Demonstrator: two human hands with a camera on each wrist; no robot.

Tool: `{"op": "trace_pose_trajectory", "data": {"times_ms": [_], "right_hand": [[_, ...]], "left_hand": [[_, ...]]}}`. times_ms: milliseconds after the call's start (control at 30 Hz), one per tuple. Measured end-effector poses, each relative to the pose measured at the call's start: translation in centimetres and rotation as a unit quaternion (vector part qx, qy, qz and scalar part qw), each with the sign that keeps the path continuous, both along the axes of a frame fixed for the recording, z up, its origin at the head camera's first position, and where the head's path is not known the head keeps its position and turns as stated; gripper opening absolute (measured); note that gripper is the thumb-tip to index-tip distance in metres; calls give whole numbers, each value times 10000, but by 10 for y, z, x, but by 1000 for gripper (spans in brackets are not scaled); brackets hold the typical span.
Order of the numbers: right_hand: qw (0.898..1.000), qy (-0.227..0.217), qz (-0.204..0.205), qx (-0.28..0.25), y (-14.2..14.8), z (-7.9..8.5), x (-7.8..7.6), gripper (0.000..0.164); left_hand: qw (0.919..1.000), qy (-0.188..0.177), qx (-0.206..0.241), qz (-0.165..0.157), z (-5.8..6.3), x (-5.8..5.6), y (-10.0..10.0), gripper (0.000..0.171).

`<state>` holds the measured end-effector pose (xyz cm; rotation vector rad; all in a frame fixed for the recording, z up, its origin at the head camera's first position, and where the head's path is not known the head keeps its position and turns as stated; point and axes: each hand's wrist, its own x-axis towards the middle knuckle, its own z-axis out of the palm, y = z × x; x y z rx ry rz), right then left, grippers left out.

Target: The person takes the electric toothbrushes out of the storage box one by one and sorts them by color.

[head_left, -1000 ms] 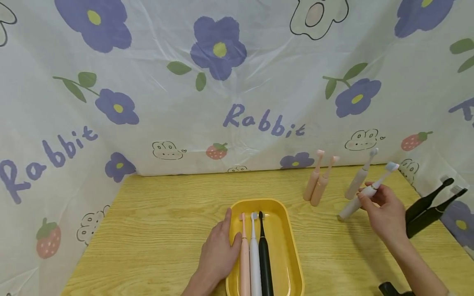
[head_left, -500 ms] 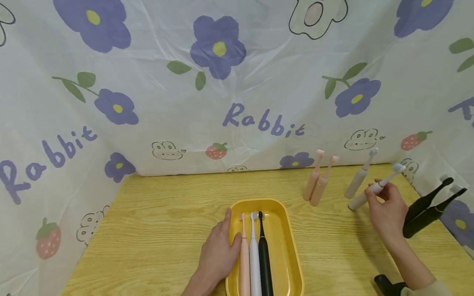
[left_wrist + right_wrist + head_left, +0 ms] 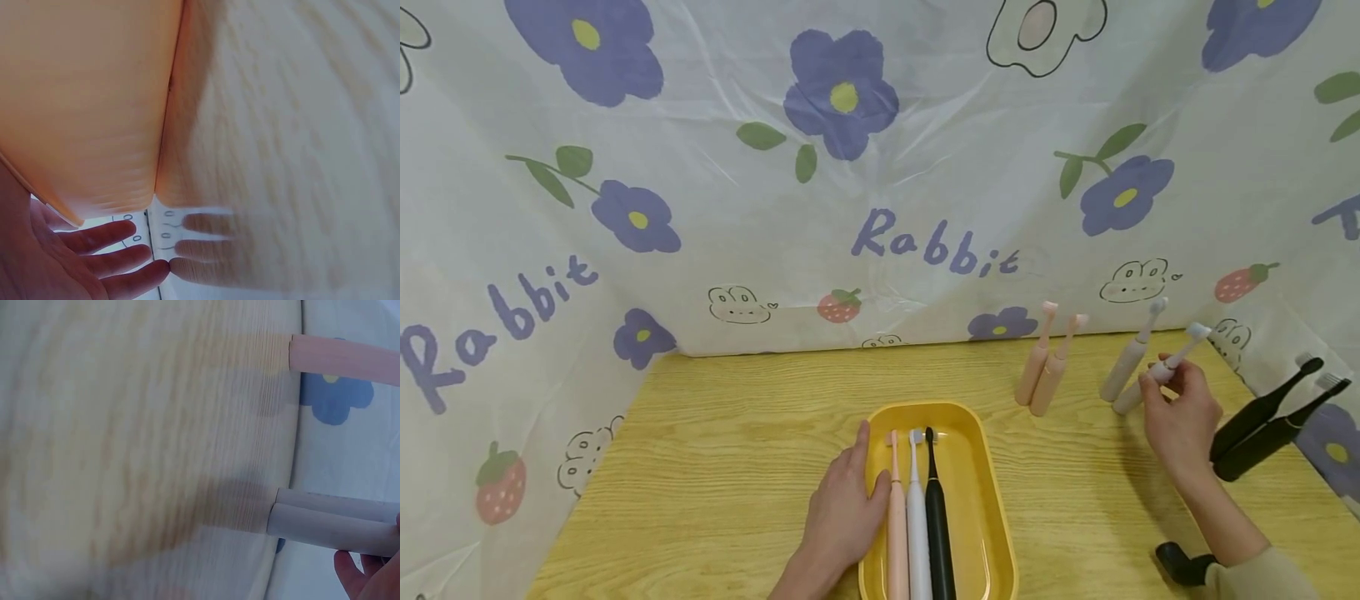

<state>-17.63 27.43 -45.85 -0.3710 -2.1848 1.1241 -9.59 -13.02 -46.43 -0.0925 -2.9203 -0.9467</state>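
Observation:
My right hand (image 3: 1183, 417) pinches a white electric toothbrush (image 3: 1129, 402) by its upper handle, tilted slightly right. Right beside it stands another white electric toothbrush (image 3: 1122, 372). In the right wrist view the held toothbrush's handle (image 3: 331, 529) overlaps the other one's, both bases at the tabletop. My left hand (image 3: 844, 508) rests at the left rim of a yellow tray (image 3: 996, 500), fingers straight along its outside and thumb over the edge. A pink (image 3: 897, 533), a white (image 3: 917, 533) and a black toothbrush (image 3: 937, 525) lie side by side in the tray.
Two pink toothbrushes (image 3: 1049, 385) stand upright left of the white ones. Two black toothbrushes (image 3: 1258, 446) stand at the right, close to my right forearm. A black curved object (image 3: 1183, 565) lies by the right sleeve. Patterned cloth (image 3: 925, 167) hangs behind the wooden table (image 3: 737, 467).
The right hand has carried the white toothbrush back and to the right, then brought it beside the standing white one. The left hand and the tray have stayed put.

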Motion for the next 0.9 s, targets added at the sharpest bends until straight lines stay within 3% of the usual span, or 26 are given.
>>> {"op": "trace_pose_trajectory", "data": {"times_ms": [633, 833, 900], "right_hand": [[9961, -809, 358, 41, 1, 4, -7, 48], [9942, -951, 412, -297, -1, 8, -7, 58], [9952, -799, 343, -450, -3, 12, -5, 60]], "left_hand": [[10000, -23, -6, -33, 2, 1, 0, 68], [10000, 45, -20, -65, 3, 1, -1, 68], [10000, 43, -15, -61, 3, 1, -1, 68]]}}
